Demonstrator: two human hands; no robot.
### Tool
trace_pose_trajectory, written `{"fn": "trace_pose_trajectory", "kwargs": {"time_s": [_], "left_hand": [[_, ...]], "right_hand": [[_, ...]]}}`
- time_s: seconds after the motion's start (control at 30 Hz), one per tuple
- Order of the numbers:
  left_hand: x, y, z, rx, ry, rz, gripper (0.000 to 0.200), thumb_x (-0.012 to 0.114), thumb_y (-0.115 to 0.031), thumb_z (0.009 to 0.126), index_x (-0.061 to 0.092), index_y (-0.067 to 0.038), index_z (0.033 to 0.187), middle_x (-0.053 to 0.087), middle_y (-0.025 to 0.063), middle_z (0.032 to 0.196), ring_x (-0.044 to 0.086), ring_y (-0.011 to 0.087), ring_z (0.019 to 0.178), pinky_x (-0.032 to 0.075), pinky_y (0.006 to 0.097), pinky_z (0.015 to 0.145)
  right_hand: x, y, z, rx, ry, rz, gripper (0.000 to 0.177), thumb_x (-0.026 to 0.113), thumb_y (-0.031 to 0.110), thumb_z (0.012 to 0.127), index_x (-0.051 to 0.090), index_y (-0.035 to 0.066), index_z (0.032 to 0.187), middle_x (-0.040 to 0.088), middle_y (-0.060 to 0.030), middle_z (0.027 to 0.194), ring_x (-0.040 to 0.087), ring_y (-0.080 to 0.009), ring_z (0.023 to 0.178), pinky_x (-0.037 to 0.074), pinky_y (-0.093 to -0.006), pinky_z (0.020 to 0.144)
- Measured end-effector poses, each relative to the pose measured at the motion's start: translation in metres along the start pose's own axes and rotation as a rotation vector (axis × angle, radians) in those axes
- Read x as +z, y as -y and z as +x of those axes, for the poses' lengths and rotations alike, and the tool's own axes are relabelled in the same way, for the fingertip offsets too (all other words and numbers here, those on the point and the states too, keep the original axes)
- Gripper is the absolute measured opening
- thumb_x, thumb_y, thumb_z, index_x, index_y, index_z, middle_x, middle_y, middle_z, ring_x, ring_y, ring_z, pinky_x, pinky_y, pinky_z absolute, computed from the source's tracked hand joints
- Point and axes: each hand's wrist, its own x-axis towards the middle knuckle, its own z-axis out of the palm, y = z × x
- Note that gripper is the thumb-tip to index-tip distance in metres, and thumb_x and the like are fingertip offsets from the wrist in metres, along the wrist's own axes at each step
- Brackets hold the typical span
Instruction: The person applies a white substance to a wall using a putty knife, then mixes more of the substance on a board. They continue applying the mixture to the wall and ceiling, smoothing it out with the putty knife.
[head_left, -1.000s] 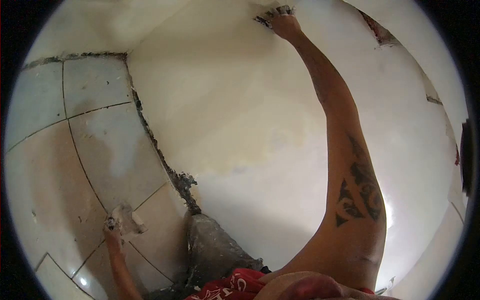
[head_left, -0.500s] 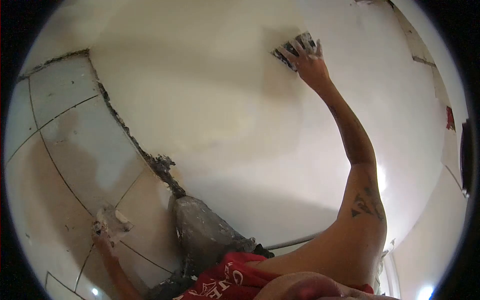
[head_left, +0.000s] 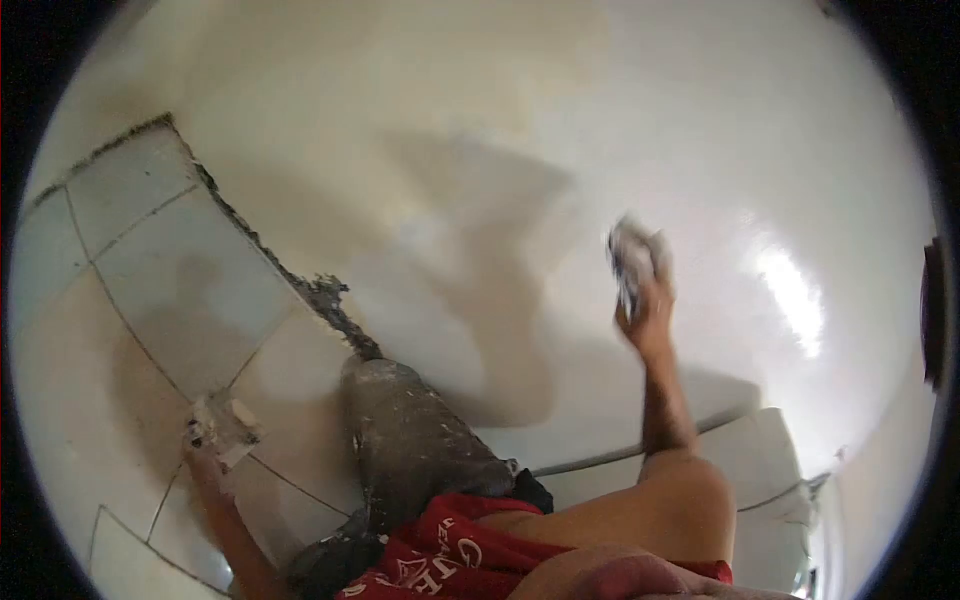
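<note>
My right hand (head_left: 652, 305) is closed round a wide putty knife (head_left: 625, 260), blurred by motion and turned nearly edge-on, in front of the smooth white wall (head_left: 450, 80). Its shadow falls on the wall to the left, so the blade looks apart from the surface. At the lower left, my left hand (head_left: 203, 462) grips a second putty knife (head_left: 232, 430) smeared with whitish putty. That one is held in front of the tiles, and its handle is mostly hidden by the fingers.
Large pale tiles (head_left: 200, 270) cover the left side. A rough, dark broken edge (head_left: 325, 295) runs between tiles and white wall. My bent knee in grey, stained trousers (head_left: 400, 430) stands close to the wall, below that edge. More tiles (head_left: 765, 450) show at the lower right.
My right hand has come down from high on the wall, and its putty knife has turned from flat against the surface to edge-on. My left hand has barely moved.
</note>
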Motion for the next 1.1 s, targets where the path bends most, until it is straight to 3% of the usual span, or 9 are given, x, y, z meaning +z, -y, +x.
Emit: {"fn": "trace_pose_trajectory", "kwargs": {"time_s": [0.27,0.37,0.43,0.53,0.63,0.7,0.8,0.93,1.1], "left_hand": [[0.030,-0.007,0.002,0.482,0.231,-0.167,0.040,0.050,-0.020,0.084,0.045,-0.003,0.120,0.055,0.0105,0.109,0.055,0.0192,0.097,0.048,0.0335,0.081],[0.157,-0.038,-0.136,0.618,0.204,-0.226,0.042,0.053,-0.019,0.082,0.047,-0.001,0.120,0.053,0.0157,0.114,0.052,0.0256,0.106,0.045,0.0376,0.088],[0.195,-0.015,-0.190,1.088,-0.085,0.756,0.047,0.055,-0.021,0.079,0.046,0.000,0.120,0.048,0.0199,0.121,0.047,0.0321,0.112,0.039,0.0411,0.093],[0.245,0.038,-0.225,1.145,-0.445,1.335,0.049,0.055,-0.023,0.078,0.046,0.000,0.120,0.045,0.0216,0.125,0.044,0.0329,0.115,0.036,0.0423,0.096],[0.224,0.049,-0.240,1.197,-0.476,1.315,0.038,0.045,-0.010,0.083,0.047,0.001,0.120,0.048,0.0183,0.122,0.048,0.0243,0.111,0.040,0.0392,0.093],[0.244,0.054,-0.240,0.408,-0.106,-0.266,0.034,0.048,-0.012,0.083,0.050,0.003,0.113,0.057,0.0158,0.105,0.058,0.0240,0.095,0.049,0.0335,0.077],[0.230,0.026,-0.253,0.374,-0.137,-0.500,0.023,0.047,-0.011,0.082,0.054,0.002,0.100,0.059,0.0106,0.083,0.060,0.0180,0.071,0.049,0.0267,0.055],[0.215,0.022,-0.248,0.248,-0.307,0.051,0.028,0.045,-0.018,0.087,0.055,0.003,0.104,0.061,0.0114,0.092,0.061,0.0209,0.079,0.051,0.0305,0.064],[0.224,-0.004,-0.239,0.284,-0.435,0.669,0.024,0.051,-0.018,0.082,0.060,-0.002,0.097,0.062,0.0109,0.085,0.061,0.0222,0.074,0.049,0.0319,0.063]], "right_hand": [[0.259,0.112,-0.167,1.056,0.079,2.076,0.050,0.061,0.010,0.080,0.037,-0.001,0.122,0.054,-0.0138,0.104,0.056,-0.0235,0.089,0.045,-0.0403,0.085],[0.371,0.135,-0.197,0.698,0.302,2.068,0.034,0.052,0.008,0.080,0.048,0.005,0.114,0.057,-0.0133,0.100,0.054,-0.0320,0.091,0.035,-0.0490,0.092],[0.410,0.130,-0.210,0.091,0.499,1.029,0.041,0.053,0.005,0.070,0.055,0.012,0.110,0.054,-0.0145,0.108,0.045,-0.0359,0.105,0.029,-0.0491,0.096],[0.420,0.115,-0.203,0.154,0.131,1.251,0.033,0.055,0.007,0.072,0.060,0.012,0.105,0.056,-0.0102,0.110,0.048,-0.0295,0.105,0.035,-0.0420,0.094],[0.338,0.112,-0.146,0.029,0.088,1.434,0.025,0.057,0.011,0.078,0.062,0.011,0.103,0.061,-0.0073,0.105,0.055,-0.0248,0.101,0.041,-0.0353,0.092],[0.369,0.125,-0.160,-0.108,0.081,1.468,0.026,0.060,0.008,0.078,0.061,0.008,0.104,0.063,-0.0092,0.100,0.058,-0.0251,0.096,0.042,-0.0356,0.091],[0.380,0.164,-0.177,0.014,0.029,2.372,0.032,0.062,0.006,0.075,0.058,0.007,0.107,0.062,-0.0126,0.099,0.059,-0.0263,0.094,0.043,-0.0354,0.089],[0.258,0.123,-0.135,0.544,0.462,2.300,0.053,0.061,0.001,0.073,0.046,0.008,0.123,0.055,-0.0128,0.116,0.054,-0.0228,0.104,0.041,-0.0344,0.091],[0.299,0.151,-0.108,-0.335,0.057,1.368,0.062,0.050,-0.007,0.067,0.040,0.009,0.127,0.038,-0.0220,0.130,0.042,-0.0355,0.116,0.038,-0.0385,0.096]]}}
